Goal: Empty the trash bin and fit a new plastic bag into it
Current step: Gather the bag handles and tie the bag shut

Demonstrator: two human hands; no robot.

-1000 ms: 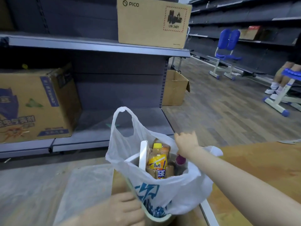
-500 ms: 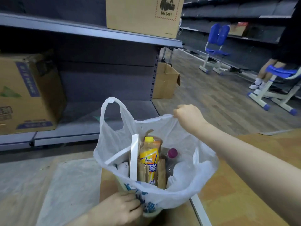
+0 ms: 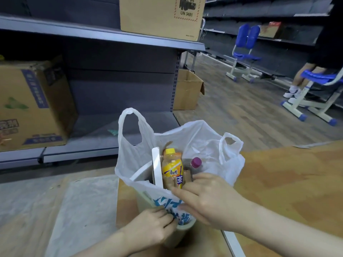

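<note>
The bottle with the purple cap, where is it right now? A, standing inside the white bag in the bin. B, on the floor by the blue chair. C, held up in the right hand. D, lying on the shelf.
A: the purple-capped bottle stands inside the white bag, beside the orange bottle.

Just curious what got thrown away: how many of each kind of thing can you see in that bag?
Bottles: 2, the orange-label bottle and the purple-capped bottle
White flat pieces: 2
Brown cardboard scraps: count unclear
Total: 4 countable
</note>
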